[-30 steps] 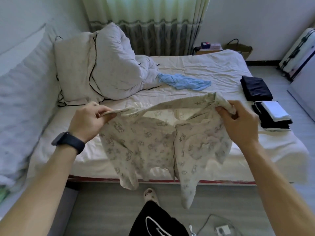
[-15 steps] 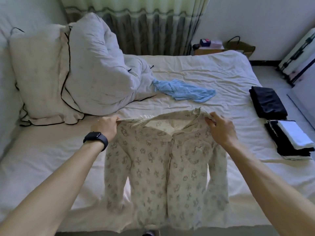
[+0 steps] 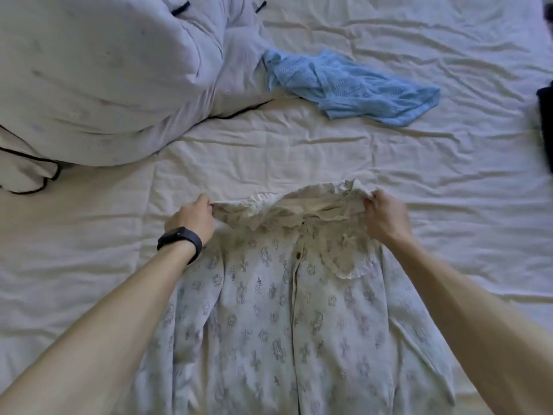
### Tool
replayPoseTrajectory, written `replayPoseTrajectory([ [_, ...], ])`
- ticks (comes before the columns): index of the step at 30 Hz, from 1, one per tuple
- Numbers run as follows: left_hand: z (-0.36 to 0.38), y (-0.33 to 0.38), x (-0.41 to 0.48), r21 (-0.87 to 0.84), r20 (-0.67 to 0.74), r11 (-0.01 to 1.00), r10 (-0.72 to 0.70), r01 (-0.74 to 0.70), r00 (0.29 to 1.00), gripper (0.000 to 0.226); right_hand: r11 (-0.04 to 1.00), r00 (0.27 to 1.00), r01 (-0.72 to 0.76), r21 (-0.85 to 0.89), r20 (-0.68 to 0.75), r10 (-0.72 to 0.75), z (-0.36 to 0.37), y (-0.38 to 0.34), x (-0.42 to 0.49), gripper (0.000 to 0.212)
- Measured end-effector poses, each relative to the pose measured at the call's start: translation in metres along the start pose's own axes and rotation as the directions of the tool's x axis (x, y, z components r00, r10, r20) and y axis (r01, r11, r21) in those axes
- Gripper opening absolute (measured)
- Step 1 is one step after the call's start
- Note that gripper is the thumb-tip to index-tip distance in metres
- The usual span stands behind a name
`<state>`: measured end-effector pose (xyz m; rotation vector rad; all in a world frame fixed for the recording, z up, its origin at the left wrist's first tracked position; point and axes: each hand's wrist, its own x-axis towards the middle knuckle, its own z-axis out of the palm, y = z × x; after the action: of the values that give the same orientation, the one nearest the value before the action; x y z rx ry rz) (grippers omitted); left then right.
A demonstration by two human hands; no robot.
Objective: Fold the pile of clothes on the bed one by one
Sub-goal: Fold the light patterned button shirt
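The printed shirt (image 3: 287,319) lies front-up on the bed (image 3: 419,181), its cream cloth covered in small grey-blue figures, its button placket running down the middle with one dark button showing just below the collar. The collar end points away from the person, toward the middle of the bed; the body of the shirt spreads toward the near edge and runs out of view at the bottom. A scalloped pocket flap sits on the shirt's right chest, just below the right hand.

The left hand (image 3: 191,218) is closed in a pinch on the shirt's left shoulder, thumb and fingers pressed together over the fabric edge. A dark watch (image 3: 179,239) circles that wrist. The right hand (image 3: 386,217) pinches the shirt's right shoulder beside the collar, fingers curled and gathered on a bunched fold of cloth. Both forearms reach in from the lower corners and lie over the shirt's sides, so the sleeves are mostly hidden.

Beyond the shirt's collar the wrinkled white sheet is bare for a stretch. Farther off, up and to the right of the collar, a light blue knit garment (image 3: 353,88) lies crumpled and unfolded, well apart from the shirt. Up and to the left of the shirt a white quilt (image 3: 113,79) with black piping is heaped, its edge touching the blue garment. At the frame's right edge, well away from the shirt, a sliver of a dark item (image 3: 546,127) shows; what it is cannot be told.
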<state>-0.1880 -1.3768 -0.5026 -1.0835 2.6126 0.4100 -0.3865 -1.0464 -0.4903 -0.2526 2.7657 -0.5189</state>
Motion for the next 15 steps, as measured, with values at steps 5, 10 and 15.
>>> replayPoseTrajectory([
  [5,0.025,-0.001,0.049,-0.152,-0.151,0.988,-0.061,0.037,0.987,0.021,0.997,0.991,-0.043,0.07,-0.123,0.052,0.027,-0.006,0.05,0.027],
  [10,0.012,0.012,0.109,-0.065,-0.267,0.995,0.052,-0.072,0.962,0.023,0.991,0.981,-0.05,0.126,-0.181,0.072,0.034,-0.025,0.097,0.035],
  [15,0.014,0.019,0.136,0.016,-0.253,0.999,0.036,-0.033,0.967,0.028,0.985,0.997,0.05,0.168,-0.072,-0.038,0.052,-0.031,0.12,0.036],
])
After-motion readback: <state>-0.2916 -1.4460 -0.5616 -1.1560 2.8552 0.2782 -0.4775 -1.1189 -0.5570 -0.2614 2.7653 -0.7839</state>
